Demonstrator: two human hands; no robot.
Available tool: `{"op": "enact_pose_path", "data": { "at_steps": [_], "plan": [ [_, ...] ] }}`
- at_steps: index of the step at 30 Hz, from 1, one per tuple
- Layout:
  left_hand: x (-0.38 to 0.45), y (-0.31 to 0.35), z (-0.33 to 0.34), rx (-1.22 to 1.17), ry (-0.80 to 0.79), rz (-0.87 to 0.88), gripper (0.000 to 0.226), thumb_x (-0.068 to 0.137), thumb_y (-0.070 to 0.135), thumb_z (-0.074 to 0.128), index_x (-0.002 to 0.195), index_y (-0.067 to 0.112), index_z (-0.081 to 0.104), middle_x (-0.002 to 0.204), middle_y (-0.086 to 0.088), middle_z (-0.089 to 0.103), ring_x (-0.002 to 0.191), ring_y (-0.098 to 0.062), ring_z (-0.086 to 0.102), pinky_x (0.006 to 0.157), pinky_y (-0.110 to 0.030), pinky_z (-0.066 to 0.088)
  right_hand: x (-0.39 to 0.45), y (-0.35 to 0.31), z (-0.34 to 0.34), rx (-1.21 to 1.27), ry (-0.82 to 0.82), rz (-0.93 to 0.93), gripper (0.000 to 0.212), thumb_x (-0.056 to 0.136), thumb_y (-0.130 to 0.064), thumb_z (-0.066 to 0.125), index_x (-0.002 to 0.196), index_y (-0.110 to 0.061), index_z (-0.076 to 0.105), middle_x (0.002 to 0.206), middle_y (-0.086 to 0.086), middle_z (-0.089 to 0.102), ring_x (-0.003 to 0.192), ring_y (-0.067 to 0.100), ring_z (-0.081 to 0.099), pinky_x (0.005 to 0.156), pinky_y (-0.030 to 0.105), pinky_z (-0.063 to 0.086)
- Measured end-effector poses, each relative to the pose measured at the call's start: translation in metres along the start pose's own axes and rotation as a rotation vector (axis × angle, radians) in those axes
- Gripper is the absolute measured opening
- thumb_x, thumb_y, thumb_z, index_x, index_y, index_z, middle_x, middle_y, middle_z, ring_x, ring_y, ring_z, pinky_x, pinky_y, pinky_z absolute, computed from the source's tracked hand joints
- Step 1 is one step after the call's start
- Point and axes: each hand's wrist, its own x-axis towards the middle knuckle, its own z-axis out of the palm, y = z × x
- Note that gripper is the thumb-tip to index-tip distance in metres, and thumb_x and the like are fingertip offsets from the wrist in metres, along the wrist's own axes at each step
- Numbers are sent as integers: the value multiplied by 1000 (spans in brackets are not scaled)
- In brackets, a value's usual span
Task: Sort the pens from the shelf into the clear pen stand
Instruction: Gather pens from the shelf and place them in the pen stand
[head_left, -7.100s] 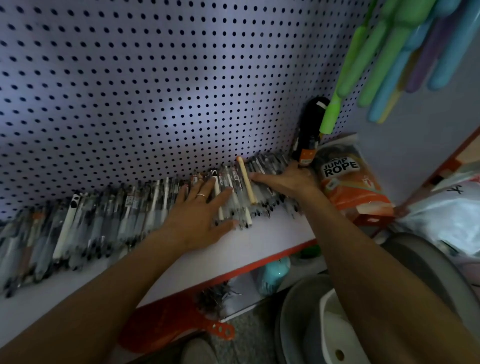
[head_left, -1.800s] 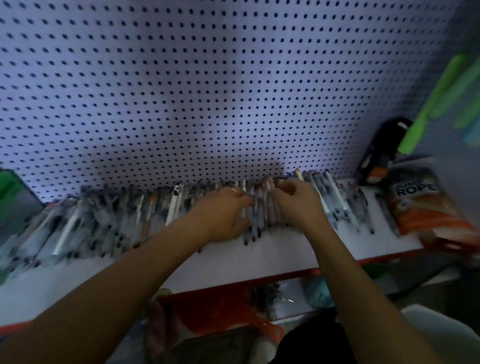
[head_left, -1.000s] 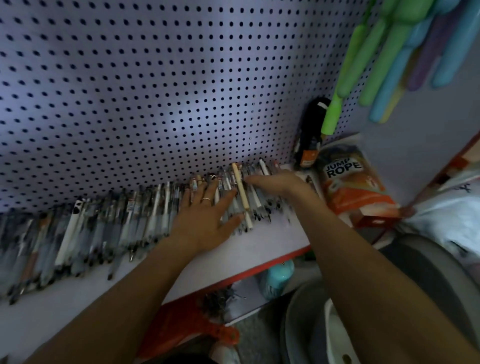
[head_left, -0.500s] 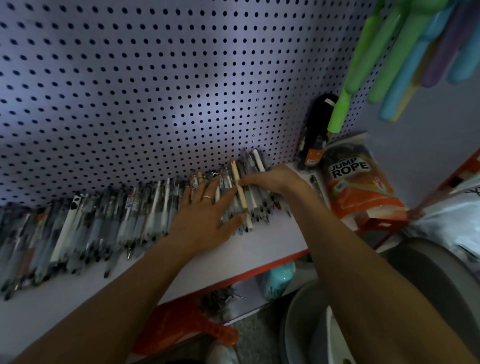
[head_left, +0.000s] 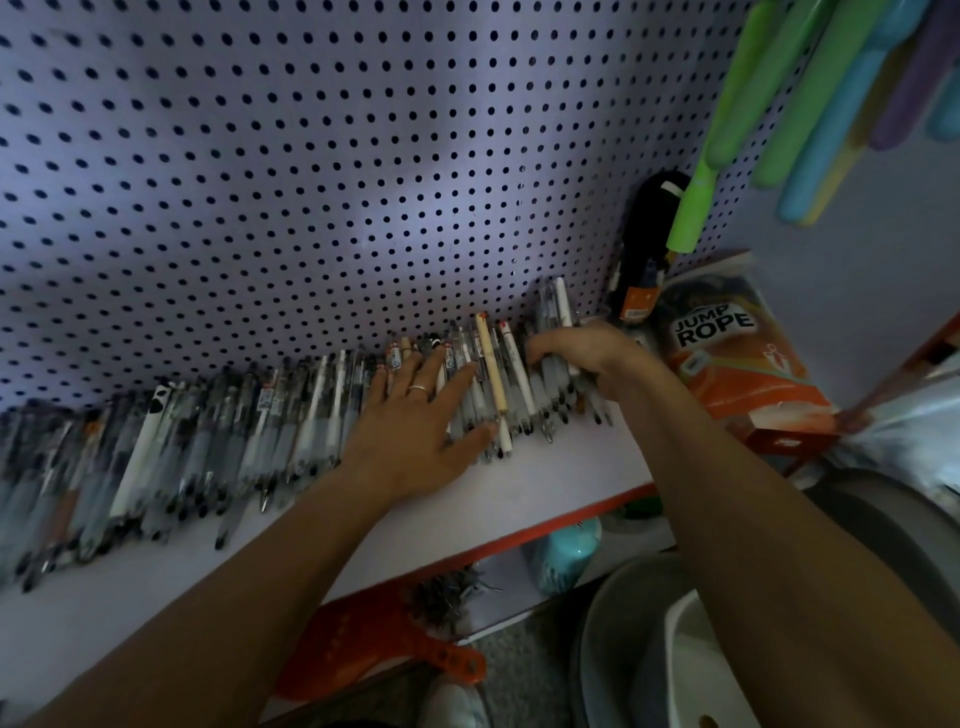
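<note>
A long row of pens (head_left: 218, 431) lies side by side on the white shelf (head_left: 561, 467), running from the far left to the right end. My left hand (head_left: 415, 431) rests flat on the pens near the middle, fingers spread, a ring on one finger. My right hand (head_left: 582, 353) is curled around a bunch of pens (head_left: 556, 322) at the row's right end; their tops stick out above my fingers. A beige pen (head_left: 491, 374) lies between my hands. The clear pen stand is not in view.
A pegboard wall (head_left: 311, 182) rises behind the shelf. A black bottle (head_left: 644, 260) and an orange jump rope pack (head_left: 727, 358) stand at the right end. Green and blue handles (head_left: 810, 93) hang top right. Below are an orange paddle (head_left: 374, 654), a teal object (head_left: 566, 556) and grey bins (head_left: 623, 639).
My right hand has closed around a bunch of pens at the right end and tilted them up. My left hand has stayed flat on the row.
</note>
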Motion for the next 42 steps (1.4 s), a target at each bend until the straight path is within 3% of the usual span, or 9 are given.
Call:
{"op": "enact_pose_path", "data": {
  "at_steps": [6, 10, 17, 20, 25, 31, 34, 36, 42],
  "plan": [
    [1, 1, -1, 19, -3, -5, 81, 83, 79, 6, 153, 40, -10, 163, 1, -12, 150, -23, -12, 120, -48, -7, -4, 6, -12, 127, -16, 38, 15, 77, -12, 72, 83, -9, 59, 83, 6, 55, 68, 19, 51, 59, 27, 45],
    [0, 1, -1, 20, 0, -5, 79, 87, 78, 10, 153, 41, -10, 163, 1, -13, 150, -23, -13, 120, -48, -8, -6, 9, -15, 177, -16, 55, 15, 75, -14, 72, 85, -9, 62, 99, 10, 60, 86, 27, 58, 62, 31, 48],
    [-1, 3, -8, -3, -52, -10, 85, 80, 81, 6, 153, 40, -10, 163, 1, -14, 149, -23, -14, 119, -47, -9, -20, 8, -26, 239, -43, 54, 9, 79, -11, 67, 73, -8, 62, 61, 7, 59, 57, 22, 53, 55, 29, 44],
    [-1, 2, -22, -197, -70, -38, 93, 76, 86, 12, 154, 37, -5, 163, -1, -10, 150, -23, -12, 120, -46, -5, -32, -2, -27, 245, -49, 40, 10, 80, -14, 67, 75, -7, 61, 62, 8, 56, 55, 23, 51, 54, 30, 43],
    [-39, -11, -63, -499, 207, -87, 67, 97, 47, 50, 154, 26, 21, 158, 6, 22, 143, -8, 18, 114, -25, 16, -54, -24, -10, 241, -94, -11, 11, 78, -16, 68, 84, -9, 63, 85, 10, 59, 79, 26, 53, 66, 36, 44],
    [-125, -64, -106, -664, 193, -286, 37, 97, 37, 55, 133, 28, 55, 126, 15, 56, 103, 6, 52, 98, -23, 44, -100, -64, 72, 164, -242, -83, 25, 71, -26, 76, 90, -12, 69, 108, 7, 65, 94, 25, 61, 73, 39, 53],
    [-163, -87, -119, -750, 116, -426, 35, 99, 38, 51, 133, 28, 54, 118, 15, 54, 92, 2, 55, 81, -18, 46, -131, -86, 131, 162, -355, -76, 14, 85, -18, 71, 76, -13, 61, 83, 0, 57, 71, 19, 54, 59, 32, 48],
    [-186, -106, -123, -786, 95, -501, 36, 100, 38, 50, 135, 28, 53, 117, 13, 53, 93, -1, 58, 75, -16, 45, -150, -99, 172, 137, -432, -86, 21, 88, -15, 67, 70, -12, 57, 76, 3, 54, 66, 21, 51, 65, 35, 49],
    [-260, -186, -120, -704, 187, -644, 38, 100, 34, 51, 136, 22, 53, 137, 4, 55, 115, -13, 56, 95, -27, 44, -184, -133, 282, 89, -523, -99, 23, 87, -12, 67, 68, -12, 54, 77, 7, 52, 70, 26, 49, 81, 42, 50]
  ]
}}
